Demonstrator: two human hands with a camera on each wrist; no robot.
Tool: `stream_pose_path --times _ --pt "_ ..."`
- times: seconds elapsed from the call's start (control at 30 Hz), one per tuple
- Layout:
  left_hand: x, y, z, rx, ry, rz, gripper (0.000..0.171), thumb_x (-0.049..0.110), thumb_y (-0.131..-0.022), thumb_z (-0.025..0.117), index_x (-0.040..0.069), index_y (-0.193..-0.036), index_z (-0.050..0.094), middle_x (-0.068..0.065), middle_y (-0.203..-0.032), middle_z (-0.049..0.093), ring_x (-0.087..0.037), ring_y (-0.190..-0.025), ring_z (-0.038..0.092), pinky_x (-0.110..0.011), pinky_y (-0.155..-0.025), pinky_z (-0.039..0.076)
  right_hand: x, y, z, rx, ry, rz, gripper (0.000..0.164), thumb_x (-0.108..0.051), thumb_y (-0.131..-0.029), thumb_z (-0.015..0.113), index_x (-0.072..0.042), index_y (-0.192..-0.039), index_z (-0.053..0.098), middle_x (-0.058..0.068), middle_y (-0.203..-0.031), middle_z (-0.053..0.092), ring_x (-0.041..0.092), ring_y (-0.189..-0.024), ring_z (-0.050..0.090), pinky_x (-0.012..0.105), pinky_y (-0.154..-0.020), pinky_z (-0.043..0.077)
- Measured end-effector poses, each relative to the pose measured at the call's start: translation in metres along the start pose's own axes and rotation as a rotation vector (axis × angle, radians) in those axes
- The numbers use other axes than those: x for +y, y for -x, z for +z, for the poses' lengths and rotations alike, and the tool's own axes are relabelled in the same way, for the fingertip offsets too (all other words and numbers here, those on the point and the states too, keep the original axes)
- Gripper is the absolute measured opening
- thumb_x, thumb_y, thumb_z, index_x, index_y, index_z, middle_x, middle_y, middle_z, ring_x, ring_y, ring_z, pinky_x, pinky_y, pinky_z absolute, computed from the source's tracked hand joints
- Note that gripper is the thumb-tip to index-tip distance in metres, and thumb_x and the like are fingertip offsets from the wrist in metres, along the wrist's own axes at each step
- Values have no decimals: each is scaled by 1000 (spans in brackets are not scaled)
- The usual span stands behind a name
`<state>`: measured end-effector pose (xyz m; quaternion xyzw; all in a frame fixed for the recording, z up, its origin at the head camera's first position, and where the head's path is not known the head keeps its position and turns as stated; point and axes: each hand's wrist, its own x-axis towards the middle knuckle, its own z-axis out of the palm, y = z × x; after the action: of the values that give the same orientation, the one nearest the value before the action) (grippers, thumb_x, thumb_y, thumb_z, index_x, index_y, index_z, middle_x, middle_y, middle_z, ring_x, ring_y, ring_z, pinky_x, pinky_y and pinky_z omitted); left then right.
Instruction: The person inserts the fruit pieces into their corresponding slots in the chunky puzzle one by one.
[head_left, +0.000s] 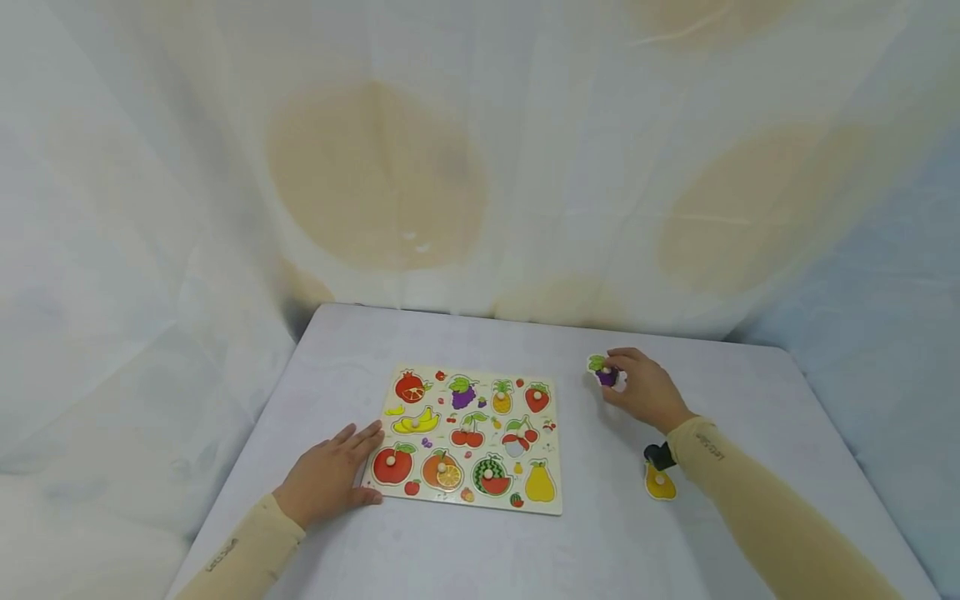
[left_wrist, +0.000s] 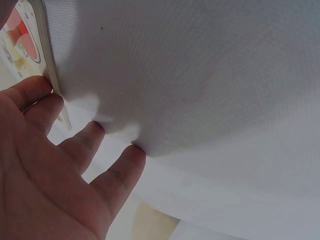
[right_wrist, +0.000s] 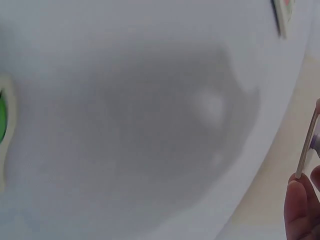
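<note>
A wooden fruit puzzle board [head_left: 540,507] lies on the table, with knobbed pieces such as a watermelon, bananas and an apple in it. Along its left edge rests my left hand [head_left: 330,471], fingers spread and fairly straight; in the left wrist view some fingertips touch the board's side [left_wrist: 47,50]. To the right of the board, my right hand [head_left: 643,390] pinches a grape puzzle piece [head_left: 598,365] above the table. The right wrist view catches that piece edge-on [right_wrist: 306,145] between thumb and fingers. On the board, the grape and pear pictures show no knob.
A yellow pear piece [head_left: 661,483] with a knob lies on the white table [head_left: 465,558], partly covered by the dark wrist camera [head_left: 658,456]. Pale curtains with tan circles [head_left: 378,175] surround the table at the back and sides.
</note>
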<state>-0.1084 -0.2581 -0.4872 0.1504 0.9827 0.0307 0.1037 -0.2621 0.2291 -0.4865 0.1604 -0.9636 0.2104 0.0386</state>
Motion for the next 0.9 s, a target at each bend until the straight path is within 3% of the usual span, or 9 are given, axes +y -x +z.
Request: stream_pose_path --times 0.43,0.7,0.9 --pt "0 1 0 -8 15 -8 93 54 -75 82 10 -149 47 -5 -156 40 -40 -140 36 -60 -104 40 -62 -13 19 -34 -35 -82 48 -22 -80 85 -7 -122 69 10 -139 54 28 -113 61 44 -95 52" --pt "0 1 -1 -4 6 1 93 54 -75 81 10 -149 47 -5 -156 40 -40 -140 37 -59 -104 41 -101 -20 28 -77 -42 -159 42 -27 -81 84 -9 -116 71 8 -138 55 26 -115 61 40 -97 52" --pt "-1 0 -1 5 1 7 93 55 -75 81 10 -150 47 -5 -156 40 -40 -140 37 -59 -104 41 -124 -26 44 -107 -62 -154 41 -30 -82 83 -11 -116 72 4 -139 55 23 -115 62 37 -97 52"
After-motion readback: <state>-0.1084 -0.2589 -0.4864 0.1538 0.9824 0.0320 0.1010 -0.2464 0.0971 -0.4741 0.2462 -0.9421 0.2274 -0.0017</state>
